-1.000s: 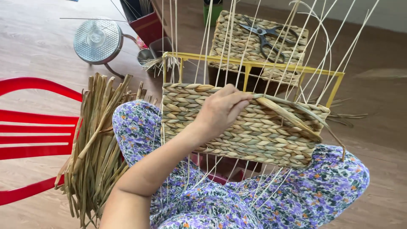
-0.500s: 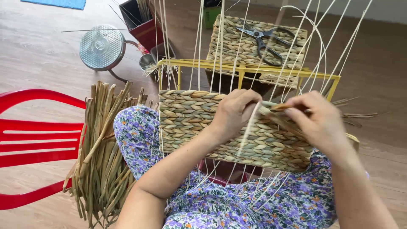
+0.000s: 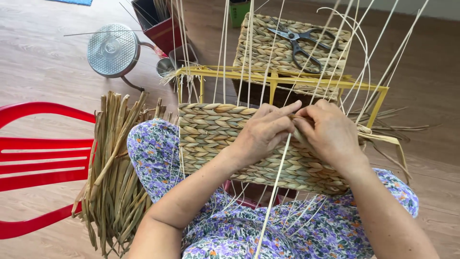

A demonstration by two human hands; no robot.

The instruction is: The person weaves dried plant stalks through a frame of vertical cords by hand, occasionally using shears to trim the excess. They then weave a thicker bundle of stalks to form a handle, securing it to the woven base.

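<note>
While resting on lap, woven panel (image 3: pixel 215 139) gripped by left hand (image 3: pixel 262 133), right hand (image 3: pixel 330 134) fingers pinched on strand (image 3: pixel 280 168), scissors (image 3: pixel 299 41) well apart.

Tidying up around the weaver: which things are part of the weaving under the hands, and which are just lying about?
In use: left hand, right hand, woven panel, yellow frame, pale upright strands.

Lying about: bundle of dried grass, scissors, finished basket, red chair, metal lid.
</note>
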